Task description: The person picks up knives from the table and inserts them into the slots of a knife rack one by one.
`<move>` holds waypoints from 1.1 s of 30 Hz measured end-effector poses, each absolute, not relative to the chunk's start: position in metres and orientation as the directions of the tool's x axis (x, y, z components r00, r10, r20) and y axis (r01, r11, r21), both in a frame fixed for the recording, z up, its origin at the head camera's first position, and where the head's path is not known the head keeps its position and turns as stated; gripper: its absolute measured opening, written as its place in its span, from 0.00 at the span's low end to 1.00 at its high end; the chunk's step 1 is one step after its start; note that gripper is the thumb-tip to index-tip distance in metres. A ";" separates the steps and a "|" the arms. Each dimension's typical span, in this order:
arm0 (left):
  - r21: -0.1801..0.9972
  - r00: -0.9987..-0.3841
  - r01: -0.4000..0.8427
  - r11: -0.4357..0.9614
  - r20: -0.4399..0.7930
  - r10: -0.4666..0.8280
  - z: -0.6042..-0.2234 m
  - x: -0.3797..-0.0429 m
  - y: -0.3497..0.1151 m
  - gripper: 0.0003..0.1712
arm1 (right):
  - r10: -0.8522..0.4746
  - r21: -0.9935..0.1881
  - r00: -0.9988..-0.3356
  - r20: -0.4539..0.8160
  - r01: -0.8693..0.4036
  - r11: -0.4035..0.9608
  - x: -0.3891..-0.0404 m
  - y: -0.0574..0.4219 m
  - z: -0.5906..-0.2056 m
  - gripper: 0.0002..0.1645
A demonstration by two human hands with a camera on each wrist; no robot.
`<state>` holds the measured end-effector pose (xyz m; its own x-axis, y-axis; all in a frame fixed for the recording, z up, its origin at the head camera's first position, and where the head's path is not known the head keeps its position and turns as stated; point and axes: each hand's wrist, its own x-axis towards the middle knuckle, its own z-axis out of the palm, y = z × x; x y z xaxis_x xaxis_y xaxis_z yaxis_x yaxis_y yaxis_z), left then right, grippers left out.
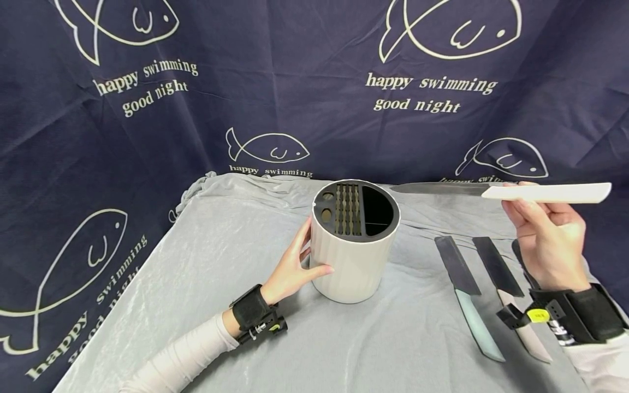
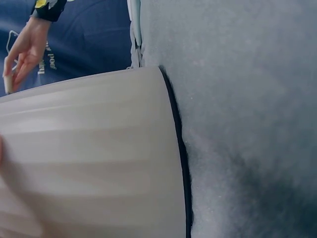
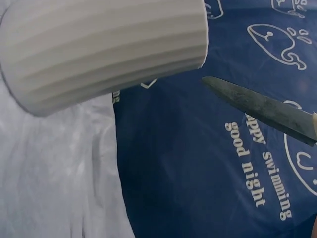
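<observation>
A white ribbed knife block (image 1: pixel 351 273) stands upright on the cloth, its dark top showing a slotted insert, two round holes and a larger half-round opening. My left hand (image 1: pixel 290 275) holds its left side, thumb on the front and fingers round the back. Above the table at the right, my right hand (image 1: pixel 552 240) pinches the white handle of a knife (image 1: pixel 550 192). The blade lies nearly level and points left, its tip close to the block's right rim in the head view. In the right wrist view, the blade (image 3: pixel 262 109) shows apart from the block (image 3: pixel 109 54).
On the right lie a knife with a pale green handle (image 1: pixel 479 322) and one with a pinkish handle (image 1: pixel 528 338). Another dark blade (image 1: pixel 522 259) is partly hidden by my right hand. Grey cloth (image 1: pixel 236 234) covers the table; a navy printed curtain (image 1: pixel 314 82) hangs behind.
</observation>
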<state>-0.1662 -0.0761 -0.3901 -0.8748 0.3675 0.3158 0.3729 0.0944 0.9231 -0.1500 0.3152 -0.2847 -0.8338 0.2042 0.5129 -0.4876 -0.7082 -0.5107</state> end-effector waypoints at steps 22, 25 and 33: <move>0.929 -0.877 0.357 0.097 0.298 0.376 -0.391 -0.165 -0.078 0.62 | 0.025 -0.525 -0.806 0.591 -0.408 -0.747 -0.165 0.268 -0.274 0.20; 0.930 -0.879 0.355 0.096 0.297 0.374 -0.391 -0.165 -0.077 0.62 | 0.003 -0.530 -0.800 0.600 -0.400 -0.747 -0.166 0.264 -0.272 0.19; 0.928 -0.875 0.362 0.086 0.306 0.375 -0.390 -0.165 -0.077 0.62 | -0.032 -0.570 -0.801 0.598 -0.397 -0.719 -0.168 0.258 -0.269 0.19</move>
<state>-0.1648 -0.0774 -0.3904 -0.8750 0.3751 0.3061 0.3617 0.0862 0.9283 -0.1683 0.2581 -0.2691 -0.8012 -0.0321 0.5975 -0.3965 -0.7194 -0.5703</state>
